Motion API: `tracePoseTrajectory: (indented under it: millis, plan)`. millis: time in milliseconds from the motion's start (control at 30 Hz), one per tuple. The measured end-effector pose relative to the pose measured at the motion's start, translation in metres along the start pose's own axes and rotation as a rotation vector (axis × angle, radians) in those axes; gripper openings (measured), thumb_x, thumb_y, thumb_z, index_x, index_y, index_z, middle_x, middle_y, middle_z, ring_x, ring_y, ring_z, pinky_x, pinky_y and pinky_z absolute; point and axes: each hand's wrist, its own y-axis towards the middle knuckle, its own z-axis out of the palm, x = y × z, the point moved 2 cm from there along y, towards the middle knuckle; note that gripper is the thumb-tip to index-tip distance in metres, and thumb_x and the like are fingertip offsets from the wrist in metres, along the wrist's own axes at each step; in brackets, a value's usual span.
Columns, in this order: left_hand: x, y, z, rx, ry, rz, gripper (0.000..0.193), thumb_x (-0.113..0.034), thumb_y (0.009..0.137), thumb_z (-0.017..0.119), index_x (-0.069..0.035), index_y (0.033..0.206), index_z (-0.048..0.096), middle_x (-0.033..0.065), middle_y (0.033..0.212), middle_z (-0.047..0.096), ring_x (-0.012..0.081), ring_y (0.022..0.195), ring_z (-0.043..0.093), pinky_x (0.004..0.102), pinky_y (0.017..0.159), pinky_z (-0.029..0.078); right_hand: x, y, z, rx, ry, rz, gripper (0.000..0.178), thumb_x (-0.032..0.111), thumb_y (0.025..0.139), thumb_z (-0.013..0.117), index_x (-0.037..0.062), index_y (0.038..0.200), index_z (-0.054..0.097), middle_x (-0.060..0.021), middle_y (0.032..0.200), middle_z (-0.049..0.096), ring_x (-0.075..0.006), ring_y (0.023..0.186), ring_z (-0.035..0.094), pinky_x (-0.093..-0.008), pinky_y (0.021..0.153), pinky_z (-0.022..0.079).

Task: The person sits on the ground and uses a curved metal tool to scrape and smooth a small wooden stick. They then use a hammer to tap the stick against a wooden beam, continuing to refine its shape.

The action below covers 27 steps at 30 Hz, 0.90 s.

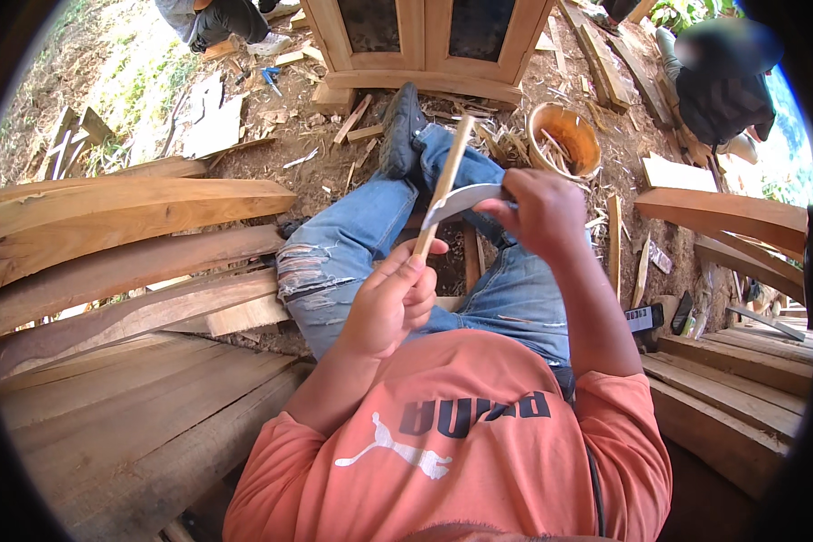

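Two hands are working over the person's lap, above blue ripped jeans (352, 244). The left hand (390, 303) is closing around the lower end of a thin wooden stick (444, 181), which is rising slantwise away from the body. The right hand (542, 212) is gripping the handle of a curved knife (461, 200), whose pale blade is lying across the stick just above the left thumb. The stick is looking light, stiff and dry, likely to snap if bent hard, so a firm hold low down, well clear of the blade, seems the safest place to take it. The blade is looking smooth and sharp. Rough sawn planks (126, 271) are lying at the left, a round orange bucket (565, 137) with shavings is standing beyond the knees, and a wooden cabinet (425, 41) is standing farther off.
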Motion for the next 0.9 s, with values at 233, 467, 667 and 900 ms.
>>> tracePoseTrajectory:
  millis: [233, 467, 667, 900]
  plan:
    - [0.016, -0.007, -0.018, -0.043, -0.030, -0.015, 0.034, -0.033, 0.116, 0.047, -0.012, 0.142, 0.053, -0.0065, 0.069, 0.033, 0.0045, 0.053, 0.026, 0.0221, 0.048, 0.022, 0.023, -0.022, 0.017, 0.075, 0.104, 0.035, 0.055, 0.062, 0.096, 0.068, 0.0099, 0.080, 0.061, -0.0103, 0.070, 0.063, -0.0350, 0.066, 0.067, -0.0463, 0.059, 0.050]
    - [0.014, -0.012, -0.017, -0.031, -0.010, 0.045, 0.034, -0.031, 0.116, 0.047, -0.010, 0.142, 0.053, -0.0063, 0.069, 0.033, 0.0046, 0.054, 0.026, 0.0223, 0.048, 0.022, 0.031, -0.020, 0.007, 0.094, 0.129, 0.071, 0.055, 0.062, 0.094, 0.070, 0.0097, 0.080, 0.062, -0.0122, 0.065, 0.062, -0.0360, 0.065, 0.067, -0.0472, 0.058, 0.050]
    - [0.017, -0.010, -0.015, -0.064, 0.013, 0.061, 0.034, -0.030, 0.116, 0.047, -0.009, 0.142, 0.053, -0.0063, 0.069, 0.032, 0.0046, 0.053, 0.026, 0.0227, 0.048, 0.021, 0.031, -0.023, 0.006, 0.139, 0.143, 0.105, 0.054, 0.061, 0.094, 0.071, 0.0099, 0.078, 0.062, -0.0116, 0.066, 0.062, -0.0353, 0.064, 0.067, -0.0464, 0.057, 0.051]
    - [0.024, -0.002, -0.015, -0.061, 0.001, 0.041, 0.035, -0.030, 0.116, 0.046, -0.009, 0.144, 0.053, -0.0064, 0.069, 0.031, 0.0048, 0.053, 0.026, 0.0229, 0.048, 0.021, 0.032, -0.018, 0.007, 0.037, 0.107, 0.126, 0.058, 0.066, 0.095, 0.067, 0.0117, 0.074, 0.063, -0.0098, 0.060, 0.063, -0.0326, 0.058, 0.069, -0.0452, 0.053, 0.052]
